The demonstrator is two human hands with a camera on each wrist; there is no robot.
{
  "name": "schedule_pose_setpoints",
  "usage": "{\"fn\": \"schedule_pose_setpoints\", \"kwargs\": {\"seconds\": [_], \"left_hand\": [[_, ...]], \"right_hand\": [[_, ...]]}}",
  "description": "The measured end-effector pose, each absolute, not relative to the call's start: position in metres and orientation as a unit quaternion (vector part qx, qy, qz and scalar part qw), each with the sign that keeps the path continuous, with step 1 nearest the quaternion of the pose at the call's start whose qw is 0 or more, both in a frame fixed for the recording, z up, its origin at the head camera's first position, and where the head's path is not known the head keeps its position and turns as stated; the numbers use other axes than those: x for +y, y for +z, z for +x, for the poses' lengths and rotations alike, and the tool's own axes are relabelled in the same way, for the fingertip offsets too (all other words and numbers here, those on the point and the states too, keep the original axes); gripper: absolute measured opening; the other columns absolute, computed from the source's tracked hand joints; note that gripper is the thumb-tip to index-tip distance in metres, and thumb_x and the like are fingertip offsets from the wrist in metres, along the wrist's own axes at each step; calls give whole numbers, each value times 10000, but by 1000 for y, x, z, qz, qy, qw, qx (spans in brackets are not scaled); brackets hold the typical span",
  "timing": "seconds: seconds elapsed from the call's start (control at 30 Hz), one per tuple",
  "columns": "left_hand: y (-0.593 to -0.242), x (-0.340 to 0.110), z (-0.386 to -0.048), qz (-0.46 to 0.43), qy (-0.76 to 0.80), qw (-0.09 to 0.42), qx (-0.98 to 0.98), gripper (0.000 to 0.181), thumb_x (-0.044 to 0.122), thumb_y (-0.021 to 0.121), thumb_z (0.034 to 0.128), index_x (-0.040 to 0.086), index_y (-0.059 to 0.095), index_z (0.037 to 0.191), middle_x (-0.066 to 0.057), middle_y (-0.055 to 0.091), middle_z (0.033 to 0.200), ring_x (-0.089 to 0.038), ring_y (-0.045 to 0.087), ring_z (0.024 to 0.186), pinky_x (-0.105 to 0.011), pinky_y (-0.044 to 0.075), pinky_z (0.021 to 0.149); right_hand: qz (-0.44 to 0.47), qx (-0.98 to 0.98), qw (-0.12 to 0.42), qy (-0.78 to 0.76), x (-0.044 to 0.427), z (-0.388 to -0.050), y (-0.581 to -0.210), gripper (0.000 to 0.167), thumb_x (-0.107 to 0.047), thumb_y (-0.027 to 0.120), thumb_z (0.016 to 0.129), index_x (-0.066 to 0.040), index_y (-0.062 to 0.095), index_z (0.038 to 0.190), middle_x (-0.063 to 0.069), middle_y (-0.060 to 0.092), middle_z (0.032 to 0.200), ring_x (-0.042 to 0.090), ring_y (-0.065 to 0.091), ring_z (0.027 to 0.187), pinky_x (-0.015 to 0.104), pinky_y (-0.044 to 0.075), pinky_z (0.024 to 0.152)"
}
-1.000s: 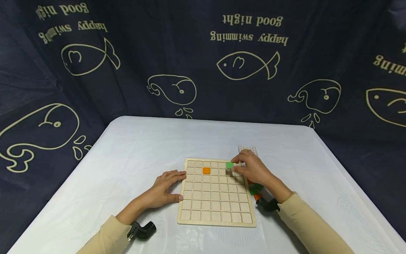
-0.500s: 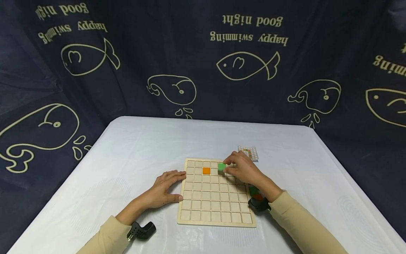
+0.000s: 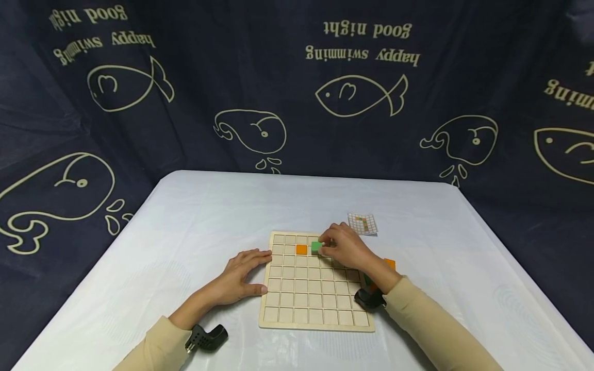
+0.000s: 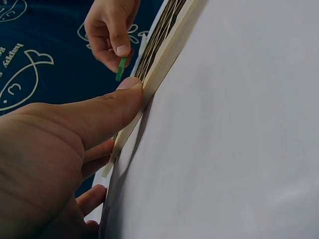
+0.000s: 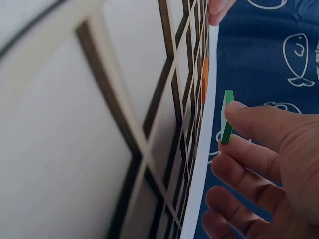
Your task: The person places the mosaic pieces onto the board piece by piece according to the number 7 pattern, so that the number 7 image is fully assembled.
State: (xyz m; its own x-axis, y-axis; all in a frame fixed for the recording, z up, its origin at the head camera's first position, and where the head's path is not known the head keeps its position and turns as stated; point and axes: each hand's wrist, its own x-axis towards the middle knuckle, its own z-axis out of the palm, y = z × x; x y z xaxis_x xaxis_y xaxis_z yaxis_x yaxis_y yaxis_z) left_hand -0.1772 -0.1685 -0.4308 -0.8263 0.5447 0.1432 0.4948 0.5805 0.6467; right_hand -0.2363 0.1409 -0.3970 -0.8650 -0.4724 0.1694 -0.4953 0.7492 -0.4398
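A pale wooden grid board (image 3: 301,286) lies on the table with one orange square tile (image 3: 301,250) seated in a cell of its second row. My left hand (image 3: 238,278) rests against the board's left edge, thumb and fingers touching the rim. Between thumb and fingertips my right hand (image 3: 345,247) pinches a green square tile (image 5: 227,117). In the right wrist view that tile is held on edge, apart from the board's surface. From the head it appears just right of the orange tile, over the board's upper rows.
A small pattern card (image 3: 363,223) printed with a coloured grid lies beyond the board's upper right corner. Loose orange tiles (image 3: 390,264) and green ones lie right of the board, partly hidden under the right forearm. Behind the white table (image 3: 223,206) hangs a dark patterned cloth (image 3: 297,139).
My right hand has carried the green tile leftward across the board's upper rows, closer to the orange tile. The pattern card has come into full view. My left hand has stayed put.
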Motion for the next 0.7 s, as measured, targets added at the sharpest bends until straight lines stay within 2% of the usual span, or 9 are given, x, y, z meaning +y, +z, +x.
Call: {"fn": "schedule_pose_setpoints", "kwargs": {"seconds": [0.2, 0.7], "left_hand": [[-430, -168, -177, 294, 352, 34, 888, 686, 329, 731, 804, 94, 459, 1389, -65, 385, 1498, -364, 243, 1413, -593, 169, 1068], [-431, -169, -177, 298, 351, 29, 887, 689, 334, 732, 802, 92, 460, 1388, -67, 391, 1495, -366, 250, 1409, -586, 170, 1064]], "right_hand": [[254, -937, 11, 240, 137, -238, -401, 241, -256, 707, 842, -123, 697, 1044, -20, 590, 909, 123, 440, 824, 275, 391, 699], [272, -940, 22, 205, 135, -242, -406, 203, -267, 725, 828, -147, 715, 991, -42, 594, 889, 92, 433, 789, 253, 401, 693]]}}
